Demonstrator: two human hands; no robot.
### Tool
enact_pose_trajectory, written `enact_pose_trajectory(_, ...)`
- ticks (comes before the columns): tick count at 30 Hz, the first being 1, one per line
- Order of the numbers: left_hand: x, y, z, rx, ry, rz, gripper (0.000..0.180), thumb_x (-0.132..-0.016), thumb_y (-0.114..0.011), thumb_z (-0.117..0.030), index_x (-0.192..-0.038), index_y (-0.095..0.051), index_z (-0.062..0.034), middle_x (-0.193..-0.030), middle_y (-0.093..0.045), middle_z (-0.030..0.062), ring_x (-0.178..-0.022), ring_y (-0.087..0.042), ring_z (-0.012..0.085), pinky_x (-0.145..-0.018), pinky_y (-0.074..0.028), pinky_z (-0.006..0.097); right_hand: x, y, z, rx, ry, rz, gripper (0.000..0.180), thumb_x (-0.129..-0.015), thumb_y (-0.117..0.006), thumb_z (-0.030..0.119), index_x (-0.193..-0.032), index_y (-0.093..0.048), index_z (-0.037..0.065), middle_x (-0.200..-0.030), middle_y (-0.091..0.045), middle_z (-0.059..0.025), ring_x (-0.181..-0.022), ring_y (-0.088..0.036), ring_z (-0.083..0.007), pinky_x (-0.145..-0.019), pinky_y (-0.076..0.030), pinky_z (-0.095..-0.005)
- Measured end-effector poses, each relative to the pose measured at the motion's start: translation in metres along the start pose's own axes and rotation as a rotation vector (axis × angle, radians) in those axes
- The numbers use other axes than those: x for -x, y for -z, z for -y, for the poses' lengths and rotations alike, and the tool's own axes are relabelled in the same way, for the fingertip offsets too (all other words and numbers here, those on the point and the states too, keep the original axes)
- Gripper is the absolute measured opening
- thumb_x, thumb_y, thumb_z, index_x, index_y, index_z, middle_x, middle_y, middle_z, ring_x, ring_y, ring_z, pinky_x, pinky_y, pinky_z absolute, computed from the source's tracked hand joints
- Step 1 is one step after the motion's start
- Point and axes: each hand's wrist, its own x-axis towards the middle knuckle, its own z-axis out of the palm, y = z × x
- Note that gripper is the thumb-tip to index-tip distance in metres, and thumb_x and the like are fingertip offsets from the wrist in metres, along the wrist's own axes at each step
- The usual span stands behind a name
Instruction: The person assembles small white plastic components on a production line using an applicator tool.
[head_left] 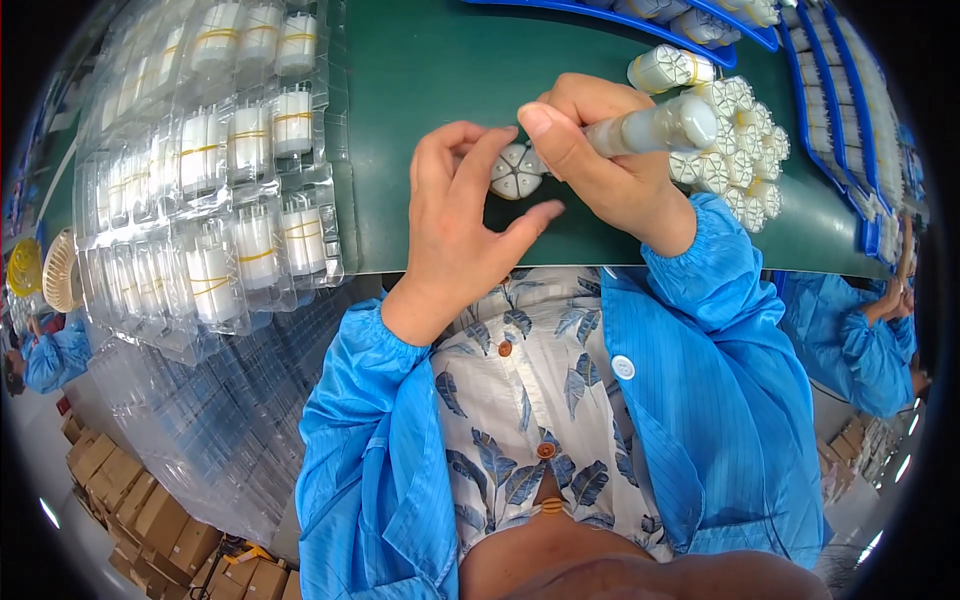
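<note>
My right hand (625,165) is closed around a slim translucent cylinder (650,130) with a rounded, pale end, perhaps a bottle or a tool handle. Its other end points down and left, toward a round bundle of white wedge-shaped pieces (516,170), seen end-on with small shiny dots on each wedge. My left hand (455,195) curls around this bundle, index fingertip at its upper edge. The left thumb lies below and right of the bundle, seemingly a little apart from it. Whether the tip of the cylinder touches the bundle is hidden by my right fingers.
Several similar bundles (735,150) stand packed together right of my right hand, with one lying bundle (660,70) behind. Clear plastic trays (225,160) of banded white bundles fill the left. Blue bins (815,100) line the far right of the green table (420,60); a co-worker's blue sleeve (850,340) shows beyond.
</note>
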Motion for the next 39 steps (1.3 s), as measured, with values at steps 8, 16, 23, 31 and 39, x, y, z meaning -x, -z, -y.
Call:
enact_pose_trajectory(8,0.007,0.002,0.009,0.09,0.021,0.022,0.055,-0.074,-0.077,-0.002,-0.123,-0.054,-0.0017,-0.113,-0.061,0.0142,-0.101,-0.059,0.0301,-0.086,-0.049,0.037,-0.008,0.001,0.005,-0.092,-0.007,-0.026,0.031,-0.092,-0.067,0.012,-0.066,-0.051,0.002,-0.058,-0.044,-0.0003,-0.051,-0.04,-0.0071,-0.044,-0.028,-0.0273)
enact_pose_trajectory(16,0.007,0.004,0.004,0.153,0.05,0.064,0.051,-0.075,-0.072,0.001,-0.122,-0.053,-0.0014,-0.119,-0.062,0.0144,-0.105,-0.058,0.0342,-0.087,-0.049,0.039,-0.006,-0.003,-0.005,0.04,0.004,-0.021,0.033,-0.091,-0.068,0.015,-0.065,-0.051,0.004,-0.058,-0.044,-0.0009,-0.052,-0.039,-0.0079,-0.045,-0.029,-0.0273)
enact_pose_trajectory(23,0.006,0.02,0.009,0.895,0.407,0.151,0.05,-0.09,-0.067,-0.009,-0.134,-0.046,0.0039,-0.128,-0.058,0.0174,-0.116,-0.059,0.0274,-0.098,-0.05,0.039,-0.006,0.014,0.017,-0.356,0.07,-0.172,0.024,-0.093,-0.064,0.013,-0.073,-0.054,0.004,-0.061,-0.053,0.0003,-0.054,-0.046,-0.0053,-0.05,-0.036,-0.0238)
enact_pose_trajectory(31,0.013,0.044,-0.018,1.335,0.563,0.095,0.057,-0.097,-0.059,-0.03,-0.139,-0.04,0.0047,-0.133,-0.053,0.024,-0.118,-0.059,0.035,-0.096,-0.052,0.051,0.035,0.008,0.033,-0.322,-0.186,-0.049,0.013,-0.093,-0.06,0.008,-0.084,-0.052,0.004,-0.068,-0.054,0.0002,-0.06,-0.05,-0.0049,-0.053,-0.04,-0.0214)
enact_pose_trajectory(39,0.035,0.157,-0.066,-0.103,-0.036,-0.634,0.054,-0.072,-0.086,-0.008,-0.118,-0.057,-0.0015,-0.112,-0.064,0.0104,-0.093,-0.064,0.0184,-0.082,-0.052,0.032,0.063,0.004,0.043,-0.283,-0.17,0.004,0.011,-0.095,-0.057,0.006,-0.086,-0.052,0.003,-0.068,-0.053,0.0002,-0.06,-0.05,-0.0051,-0.054,-0.041,-0.0209)
